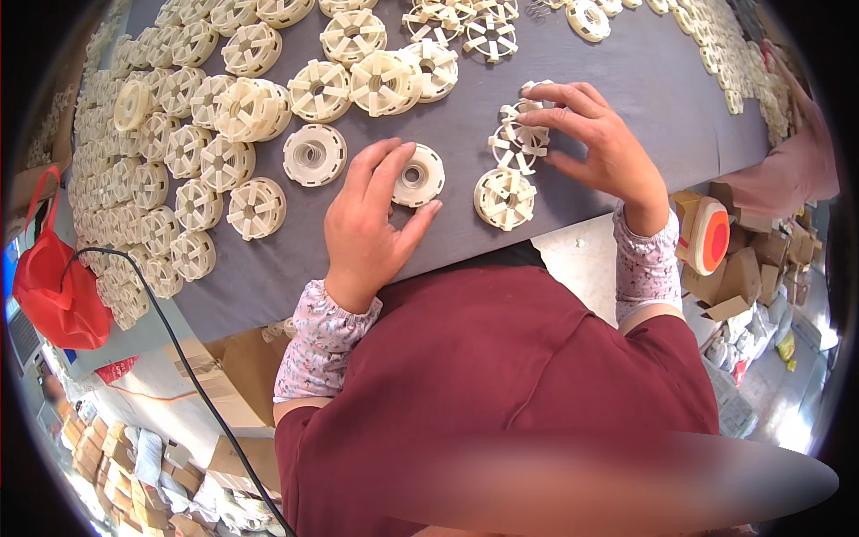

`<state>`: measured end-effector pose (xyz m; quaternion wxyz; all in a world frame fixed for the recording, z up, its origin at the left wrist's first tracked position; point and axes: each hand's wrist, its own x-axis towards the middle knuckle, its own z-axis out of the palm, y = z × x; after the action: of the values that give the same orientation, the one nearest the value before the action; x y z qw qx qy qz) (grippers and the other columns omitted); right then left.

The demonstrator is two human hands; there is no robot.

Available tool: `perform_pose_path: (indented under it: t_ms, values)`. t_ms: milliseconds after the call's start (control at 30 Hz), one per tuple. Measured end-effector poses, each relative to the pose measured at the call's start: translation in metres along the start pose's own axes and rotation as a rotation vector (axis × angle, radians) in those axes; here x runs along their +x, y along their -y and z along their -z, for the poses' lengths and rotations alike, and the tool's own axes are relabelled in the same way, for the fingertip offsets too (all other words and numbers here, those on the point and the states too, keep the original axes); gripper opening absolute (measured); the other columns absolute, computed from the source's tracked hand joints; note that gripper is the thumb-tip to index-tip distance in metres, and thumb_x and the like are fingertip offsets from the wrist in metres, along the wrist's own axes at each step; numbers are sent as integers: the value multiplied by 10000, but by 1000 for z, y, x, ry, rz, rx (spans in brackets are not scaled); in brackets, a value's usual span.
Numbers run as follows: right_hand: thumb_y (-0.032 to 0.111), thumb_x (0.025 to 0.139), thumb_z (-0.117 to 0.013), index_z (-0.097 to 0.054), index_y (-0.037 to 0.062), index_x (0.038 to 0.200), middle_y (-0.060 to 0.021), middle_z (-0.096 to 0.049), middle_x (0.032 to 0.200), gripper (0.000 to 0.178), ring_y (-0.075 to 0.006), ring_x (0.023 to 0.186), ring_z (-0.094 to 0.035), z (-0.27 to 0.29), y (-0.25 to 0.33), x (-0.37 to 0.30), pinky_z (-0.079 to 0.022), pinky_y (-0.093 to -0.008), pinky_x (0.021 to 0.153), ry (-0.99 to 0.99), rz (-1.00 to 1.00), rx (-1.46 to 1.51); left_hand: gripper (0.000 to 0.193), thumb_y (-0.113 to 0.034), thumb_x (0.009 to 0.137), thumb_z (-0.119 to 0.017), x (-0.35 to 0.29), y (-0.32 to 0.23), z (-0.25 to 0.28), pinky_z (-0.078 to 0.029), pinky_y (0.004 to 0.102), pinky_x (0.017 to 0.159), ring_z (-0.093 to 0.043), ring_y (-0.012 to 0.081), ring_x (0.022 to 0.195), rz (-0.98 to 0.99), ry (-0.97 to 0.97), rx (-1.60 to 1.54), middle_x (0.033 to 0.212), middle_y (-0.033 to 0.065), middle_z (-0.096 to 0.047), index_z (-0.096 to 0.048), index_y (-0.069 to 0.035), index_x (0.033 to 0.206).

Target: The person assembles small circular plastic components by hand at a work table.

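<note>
My left hand [365, 219] is curved round the left side of a cream plastic disc [431, 168] with a round hole at its centre. The thumb and forefinger touch the disc's rim as it lies on the table. My right hand [601, 141] is spread, its fingertips at a loose cluster of thin spoked plastic rings [512, 148]. Just below that cluster sits an assembled spoked wheel [505, 199]. Left of my left hand, another disc [315, 155] lies flat with a coil spring [310, 154] standing on it.
Many assembled spoked wheels [251, 109] crowd the left side of the grey table [617, 54]. More spoked rings [490, 36] lie at the far edge, and rows of parts line the far right. A red bag [61, 286] and a black cable [170, 331] are at the left.
</note>
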<state>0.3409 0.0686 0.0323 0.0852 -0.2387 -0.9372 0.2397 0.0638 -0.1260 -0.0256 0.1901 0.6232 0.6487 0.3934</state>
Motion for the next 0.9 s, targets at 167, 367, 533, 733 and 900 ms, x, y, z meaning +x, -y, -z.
perform_pose_path:
  t_ms: [167,367,533,733,900]
  values:
    - [-34,846,-791,-790,100,1184,-68,-698,1428,363,-266,1185,-671,-2,-13,-4,-578,-391,992,-150,7,104,659,-151,801,-934,1,-1,0,-577,289,684,-717,197,984,-5,0,-7,1412,104,-681,-702,-87,1415]
    - [-25,892,-743,-780,66,1238,-113,-692,1473,360,-245,1219,-676,6,-27,-16,-547,-376,1012,-300,-99,163,651,-157,803,-932,1,-2,0,-582,288,684,-721,201,1003,30,15,-33,1412,104,-683,-705,-87,1409]
    - [46,857,-834,-669,91,1495,-82,-687,1452,661,-214,1267,-657,3,-39,-14,-541,-367,1091,-91,-161,192,665,-182,818,-916,0,-3,2,-623,376,802,-737,308,1089,24,27,-26,1406,135,-673,-671,-75,1427]
    - [-18,883,-752,-625,11,1517,-113,-586,1467,647,-225,1285,-658,-5,-51,-15,-571,-376,1126,-358,-313,464,757,-110,775,-947,-4,-9,13,-545,260,667,-642,128,788,131,65,-180,1457,120,-674,-660,-79,1475]
    - [-1,844,-772,-653,9,1466,-114,-620,1423,633,-221,1248,-678,1,-7,-2,-589,-390,1084,-441,-235,442,742,-99,846,-914,-10,-10,21,-544,244,683,-644,91,793,177,101,-216,1487,133,-642,-610,-42,1520]
